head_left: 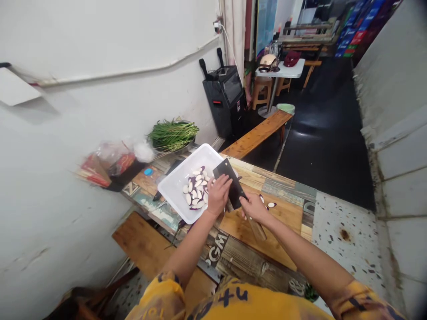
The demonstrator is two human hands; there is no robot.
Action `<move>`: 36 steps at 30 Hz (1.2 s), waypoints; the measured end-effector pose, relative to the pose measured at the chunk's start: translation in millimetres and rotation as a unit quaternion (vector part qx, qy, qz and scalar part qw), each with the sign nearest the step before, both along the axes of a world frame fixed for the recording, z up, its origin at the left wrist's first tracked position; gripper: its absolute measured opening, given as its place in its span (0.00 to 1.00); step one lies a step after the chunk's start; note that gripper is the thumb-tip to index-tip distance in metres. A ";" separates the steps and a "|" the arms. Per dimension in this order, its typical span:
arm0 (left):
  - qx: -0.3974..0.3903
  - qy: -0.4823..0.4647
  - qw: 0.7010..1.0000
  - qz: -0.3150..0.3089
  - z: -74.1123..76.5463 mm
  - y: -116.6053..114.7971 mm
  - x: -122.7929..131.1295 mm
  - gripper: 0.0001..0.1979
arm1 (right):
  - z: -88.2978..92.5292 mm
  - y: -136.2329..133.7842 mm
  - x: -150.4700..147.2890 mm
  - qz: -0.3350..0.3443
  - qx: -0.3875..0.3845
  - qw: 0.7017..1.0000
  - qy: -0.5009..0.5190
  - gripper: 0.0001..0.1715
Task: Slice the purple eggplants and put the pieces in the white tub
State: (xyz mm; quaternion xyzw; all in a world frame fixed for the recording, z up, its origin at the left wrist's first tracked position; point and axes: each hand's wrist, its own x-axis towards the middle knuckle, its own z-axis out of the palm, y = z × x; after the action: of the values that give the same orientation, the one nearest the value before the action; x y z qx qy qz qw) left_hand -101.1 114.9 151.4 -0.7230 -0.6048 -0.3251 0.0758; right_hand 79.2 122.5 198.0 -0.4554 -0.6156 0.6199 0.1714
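Note:
My right hand grips a cleaver where the dark blade meets the wooden handle. The blade is tilted and reaches over the right rim of a white plastic basin. My left hand lies against the blade's face with its fingers stretched along it; whether anything is between hand and blade is hidden. Inside the basin is a pile of eggplant slices, pale with purple skin. A wooden cutting board lies under my right hand, with a few slices near its far edge.
Green vegetables fill a bowl behind the basin. Plastic-wrapped packages sit at the table's left end. A wooden bench stands beyond the table, another bench on the near left. A black speaker stands by the wall.

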 end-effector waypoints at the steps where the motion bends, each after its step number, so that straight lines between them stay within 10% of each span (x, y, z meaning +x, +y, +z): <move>1: -0.001 0.012 0.999 0.029 -2.8 1.6 -1.6 0.15 | -0.9 -2.8 11.5 -0.007 -0.005 1.000 0.012 0.10; 6: 0.004 0.026 0.985 0.168 -23.3 -16.9 -22.6 0.12 | -33.4 -16.8 102.3 -0.098 0.029 0.995 0.001 0.19; 11: -0.132 -0.011 0.971 -0.197 -71.6 -70.8 34.2 0.18 | -107.4 -53.6 194.2 -0.289 -0.043 0.954 -0.060 0.23; 16: -0.248 -0.152 0.957 0.018 -118.4 -57.5 93.8 0.30 | -154.0 -84.0 214.3 -0.347 -0.084 0.931 -0.079 0.25; 20: -0.271 -0.167 0.946 0.066 -134.9 -23.7 130.8 0.30 | -168.3 -78.8 190.2 -0.309 -0.071 0.946 -0.071 0.26; 29: -0.136 -0.242 0.954 0.114 -145.6 -8.1 157.8 0.23 | -164.5 -84.8 113.4 -0.207 -0.064 0.975 -0.047 0.26; 36: 0.034 -0.315 0.939 0.135 -68.7 -29.2 108.4 0.22 | -80.3 -88.5 77.3 -0.122 0.064 0.987 -0.084 0.25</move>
State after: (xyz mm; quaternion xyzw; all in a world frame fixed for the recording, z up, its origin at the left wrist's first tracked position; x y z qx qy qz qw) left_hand 7.4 85.7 82.7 -0.4923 -0.6784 -0.5429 -0.0510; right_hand 156.6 34.0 117.7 -0.5655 -0.6061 0.5133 0.2224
